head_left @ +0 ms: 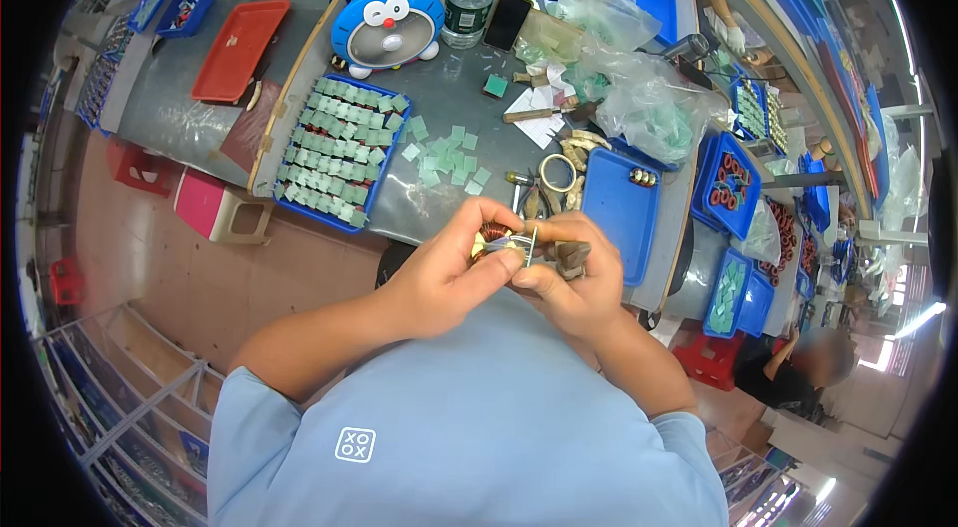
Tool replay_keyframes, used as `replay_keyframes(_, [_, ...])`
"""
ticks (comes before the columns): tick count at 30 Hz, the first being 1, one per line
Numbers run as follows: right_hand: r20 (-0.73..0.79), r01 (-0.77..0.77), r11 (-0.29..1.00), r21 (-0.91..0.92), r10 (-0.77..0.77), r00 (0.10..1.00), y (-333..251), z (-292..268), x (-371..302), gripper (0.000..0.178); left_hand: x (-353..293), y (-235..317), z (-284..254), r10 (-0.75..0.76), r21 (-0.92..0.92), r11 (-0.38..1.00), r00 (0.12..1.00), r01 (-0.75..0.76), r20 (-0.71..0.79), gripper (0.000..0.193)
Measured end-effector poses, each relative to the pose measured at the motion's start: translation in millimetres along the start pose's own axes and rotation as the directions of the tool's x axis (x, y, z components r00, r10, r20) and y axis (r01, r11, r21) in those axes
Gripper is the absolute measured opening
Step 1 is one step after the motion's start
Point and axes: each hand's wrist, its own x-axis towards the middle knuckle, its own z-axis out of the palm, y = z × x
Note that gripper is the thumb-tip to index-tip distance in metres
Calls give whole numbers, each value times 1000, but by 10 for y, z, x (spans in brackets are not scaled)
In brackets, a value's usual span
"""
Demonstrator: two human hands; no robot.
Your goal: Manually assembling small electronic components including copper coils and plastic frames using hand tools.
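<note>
Close in front of my body, my left hand (pixel 449 272) is closed round a small coil (pixel 488 238) wound with copper-coloured wire, with yellow showing at its side. My right hand (pixel 584 277) pinches a thin, pale square plate (pixel 531 245), seen edge-on against the coil's right end. Pale wires or leads run between coil and plate. A grey-brown piece (pixel 571 259) sits at my right fingers; whether it is a finger wrap or something held, I cannot tell. Just beyond my hands lie pliers (pixel 533 202) and a ring-shaped roll (pixel 557 173).
To the left, a blue tray (pixel 386 166) carries rows of parts topped with green squares; loose green squares (pixel 449 163) lie beside it. A blue tray (pixel 611 228) with a few coils stands right. Farther back are a blue cartoon-faced fan (pixel 389 33), bottle (pixel 467 13), phone (pixel 508 22) and plastic bags (pixel 649 108).
</note>
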Motion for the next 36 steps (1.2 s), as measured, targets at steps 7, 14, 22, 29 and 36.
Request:
replay_keyframes(7, [-3,217,959,-182,-221,975,44,6,124,54,41,72,-74,-8,-17,1000,1000,9,24,28])
replay_keyframes(14, [62,322,914,-247,-316,947,-12,-11,180,58,11,-52,-109,-109,-287,948,989,134,102,28])
replay_keyframes(22, [1,226,964,-137,-228,974,25,-2,79,69,66,-143,-122,342,289,899,940,-328,3,42])
replay_keyframes(29, [78,-385,737,556,415,907,-135,32,-88,57,145,-90,-208,658,727,462,746,-508,103,46])
replay_keyframes(36, [134,-472,715,515,477,869,-269,67,-96,45,162,-8,-263,753,753,272,619,-600,221,38])
